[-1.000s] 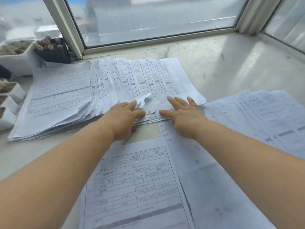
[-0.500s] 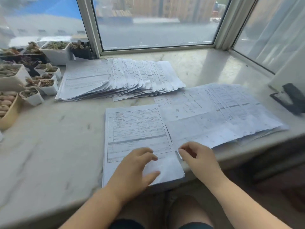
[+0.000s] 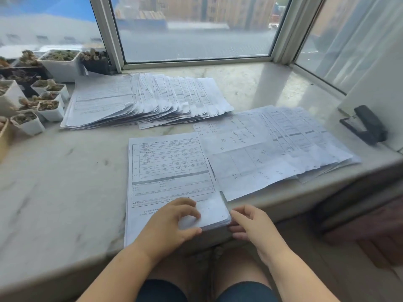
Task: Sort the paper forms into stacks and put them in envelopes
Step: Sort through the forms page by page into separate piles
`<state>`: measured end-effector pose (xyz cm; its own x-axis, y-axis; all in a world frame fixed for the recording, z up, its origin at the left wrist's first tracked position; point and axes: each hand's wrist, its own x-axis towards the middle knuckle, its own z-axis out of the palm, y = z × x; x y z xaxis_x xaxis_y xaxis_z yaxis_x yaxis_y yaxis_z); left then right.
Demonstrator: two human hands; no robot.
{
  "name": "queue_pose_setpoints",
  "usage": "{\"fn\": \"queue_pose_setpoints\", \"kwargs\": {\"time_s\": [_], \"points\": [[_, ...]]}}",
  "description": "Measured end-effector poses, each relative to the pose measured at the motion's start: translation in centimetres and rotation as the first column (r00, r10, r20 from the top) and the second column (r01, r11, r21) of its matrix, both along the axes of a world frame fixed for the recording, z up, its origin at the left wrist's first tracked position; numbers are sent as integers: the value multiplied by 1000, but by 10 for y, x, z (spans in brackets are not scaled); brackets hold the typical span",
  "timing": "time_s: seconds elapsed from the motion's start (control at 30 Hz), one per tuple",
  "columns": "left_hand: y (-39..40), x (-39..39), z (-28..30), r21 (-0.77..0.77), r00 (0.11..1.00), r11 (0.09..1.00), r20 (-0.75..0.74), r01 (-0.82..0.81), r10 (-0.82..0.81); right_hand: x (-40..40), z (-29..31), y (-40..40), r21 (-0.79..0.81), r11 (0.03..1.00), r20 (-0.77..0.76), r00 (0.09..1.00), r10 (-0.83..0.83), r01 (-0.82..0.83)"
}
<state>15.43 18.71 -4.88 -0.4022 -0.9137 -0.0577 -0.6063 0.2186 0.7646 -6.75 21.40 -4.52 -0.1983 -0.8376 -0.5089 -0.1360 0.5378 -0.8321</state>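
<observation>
Three lots of printed paper forms lie on a marble window sill. A squared stack of forms sits nearest, its near edge hanging over the sill's front. My left hand has curled fingers on top of that stack's near right part, thumb at its near edge. My right hand holds the stack's near right corner, thumb against the edge and fingers beneath. A thick fanned stack lies at the back. A looser spread of forms lies to the right. No envelope is in view.
Several small white pots of succulents crowd the sill's left end. A black stapler sits at the right end by the wall. The window frame bounds the back. My knees are below the sill's front edge.
My hands have left the fanned back stack and come to the near stack. In the last half second both closed in on its near right corner.
</observation>
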Motion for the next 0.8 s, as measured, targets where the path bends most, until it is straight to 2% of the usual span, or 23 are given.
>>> {"fn": "queue_pose_setpoints", "kwargs": {"time_s": [0.17,0.3,0.4,0.5,0.57,0.67,0.8], "points": [[1,0,-4,-7,974,987,-162,-159,156,3,-3,-3,21,999,166,985,-48,45],[8,-8,-6,-97,956,959,-157,-265,248,5,-4,-4,-47,998,201,979,-24,34],[13,-12,-11,-127,953,952,-158,-278,257,7,2,-9,-36,999,184,983,7,0],[16,-13,-15,-135,954,952,-165,-273,250,7,15,-18,111,993,225,974,5,-31],[16,-13,-16,-153,964,957,-146,-246,224,8,23,-26,193,977,184,981,60,-96],[15,-11,-17,-136,970,964,-123,-227,211,10,27,-33,211,967,129,985,118,-144],[11,-5,-16,-102,965,974,-187,-204,182,9,26,-35,220,967,154,983,99,-132]]}}
